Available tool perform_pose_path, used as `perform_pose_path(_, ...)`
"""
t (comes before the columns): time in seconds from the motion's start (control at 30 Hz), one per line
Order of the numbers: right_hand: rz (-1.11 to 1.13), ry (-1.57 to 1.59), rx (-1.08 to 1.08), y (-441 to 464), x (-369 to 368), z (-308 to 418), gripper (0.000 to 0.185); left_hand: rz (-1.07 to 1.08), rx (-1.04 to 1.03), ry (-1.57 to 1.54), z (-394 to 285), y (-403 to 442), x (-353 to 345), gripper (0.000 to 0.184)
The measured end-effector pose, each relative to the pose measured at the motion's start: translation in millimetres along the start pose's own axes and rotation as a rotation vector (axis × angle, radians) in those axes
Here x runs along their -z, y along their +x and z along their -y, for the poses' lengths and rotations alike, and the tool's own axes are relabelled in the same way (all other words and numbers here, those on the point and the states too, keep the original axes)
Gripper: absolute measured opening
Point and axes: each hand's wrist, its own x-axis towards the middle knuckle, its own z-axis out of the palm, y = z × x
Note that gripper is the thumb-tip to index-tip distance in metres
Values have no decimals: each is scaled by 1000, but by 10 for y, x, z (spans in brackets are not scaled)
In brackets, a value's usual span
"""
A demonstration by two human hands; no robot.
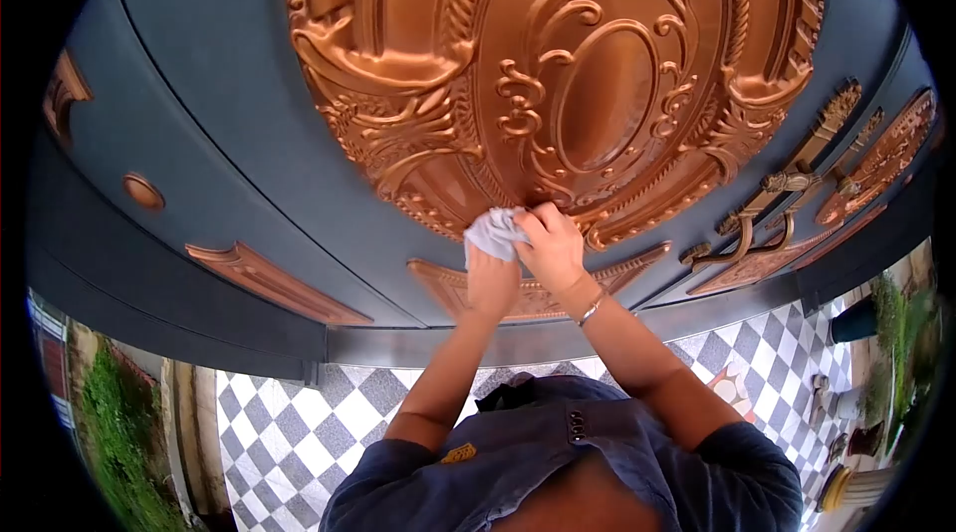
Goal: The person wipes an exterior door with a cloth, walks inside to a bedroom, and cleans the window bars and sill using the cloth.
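A light grey-white cloth (495, 233) is bunched over the fingers of my left hand (493, 285), hiding them. My right hand (554, 251) is closed, its thumb and fingers gripping the cloth's right side. Both hands meet at the lower rim of a large copper-coloured ornamental panel (498, 104), raised on a dark blue-grey door (229, 64). Scrolls, beading and a raised oval (605, 94) decorate the panel. Just below my hands, a smaller copper trim piece (438, 283) is partly hidden by my wrists and forearms.
An ornate bronze door handle (787, 199) projects at the right. Another copper trim strip (274, 281) and a round copper knob (144, 191) lie to the left. Below is a grey-and-white checkered floor (299, 432). Green plants (115, 423) show at the left, with potted plants (891, 333) at the right.
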Motion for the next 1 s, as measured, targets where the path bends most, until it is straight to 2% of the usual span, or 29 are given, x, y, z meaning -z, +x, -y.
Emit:
perform_pose_path(0.03, 51, -128, -8, -76, -1, -59, 31, 55, -6, 12, 33, -131, -118, 53)
perform_pose_path(0.07, 51, -127, 0, -122, -15, -111, 31, 120, -64, 138, 67, -273, -210, 56)
perform_pose_path(0.13, 67, -170, 37, -165, -18, -113, 29, 129, -58, 84, 89, -325, -173, 60)
perform_pose_path(0.17, 69, -165, 47, -146, -44, -114, 29, 135, -59, 32, 112, -323, -155, 64)
perform_pose_path(0.23, 24, -8, -50, 31, 24, 78, 27, 83, -31, 36, 134, -166, -4, 62)
perform_pose_path(0.3, -109, 62, 12, 356, 94, 346, 25, -136, 29, 73, 161, 75, 300, 55)
perform_pose_path(0.37, -267, 126, 145, 684, 145, 584, 25, -347, -1, 110, 242, 273, 530, 59)
perform_pose_path(0.4, -265, 129, 143, 751, 85, 604, 25, -402, 40, 154, 265, 328, 585, 52)
perform_pose_path(0.47, -272, -59, 288, 839, 2, 626, 32, -334, 68, 103, 330, 318, 512, 49)
perform_pose_path(0.53, -262, -82, 307, 722, -115, 559, 31, -216, 110, 57, 342, 264, 446, 44)
perform_pose_path(0.57, -257, -106, 320, 639, -192, 503, 29, -225, 114, 61, 338, 213, 414, 44)
perform_pose_path(0.63, -226, -117, 299, 391, -259, 355, 26, -68, 127, -40, 300, 17, 304, 44)
perform_pose_path(0.7, -134, -180, 274, 149, -271, 180, 25, 13, 101, -86, 294, -214, 97, 44)
perform_pose_path(0.77, -61, -218, 273, -64, -229, 6, 25, 8, 80, -150, 274, -409, -37, 45)
perform_pose_path(0.83, 4, -265, 265, -16, -150, 53, 25, 20, -13, 97, 200, -431, 16, 52)
perform_pose_path(0.87, -7, -215, 246, 26, -123, 77, 25, -16, 17, -2, 212, -378, 28, 53)
perform_pose_path(1.0, -176, -122, 266, 486, 97, 471, 27, -299, 52, -40, 171, 135, 513, 43)
